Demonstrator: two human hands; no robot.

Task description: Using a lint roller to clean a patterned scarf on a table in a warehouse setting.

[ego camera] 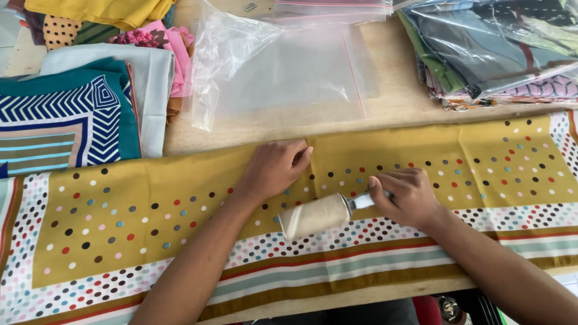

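A mustard-yellow scarf (481, 162) with coloured dots and a striped border lies folded lengthwise across the wooden table. My left hand (276, 168) rests flat on its upper edge near the middle, fingers pressing the cloth. My right hand (408, 197) grips the pale handle of a lint roller (314, 216), whose beige roll lies on the scarf just below my left hand.
An empty clear zip bag (283, 72) lies behind the scarf. A teal and navy patterned scarf (66, 120) and other folded fabrics (102, 18) are stacked at the back left. A pile of bagged scarves (494, 48) sits at the back right.
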